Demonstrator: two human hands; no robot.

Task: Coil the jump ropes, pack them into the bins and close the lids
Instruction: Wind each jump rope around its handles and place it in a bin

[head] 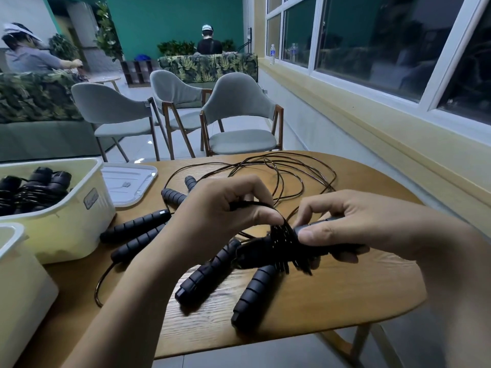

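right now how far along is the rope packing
Done: one open bin already holds several coiled ropes. In hand: the left hand and right hand are winding cord around a handle bundle. Left: loose cord sprawls across the table, other handles lie unpacked, and the lid is off.

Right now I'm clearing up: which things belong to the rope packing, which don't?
Job: coiled rope bundle in both hands, loose ropes, handles, open bin, lid.
Not: chairs, water bottle.
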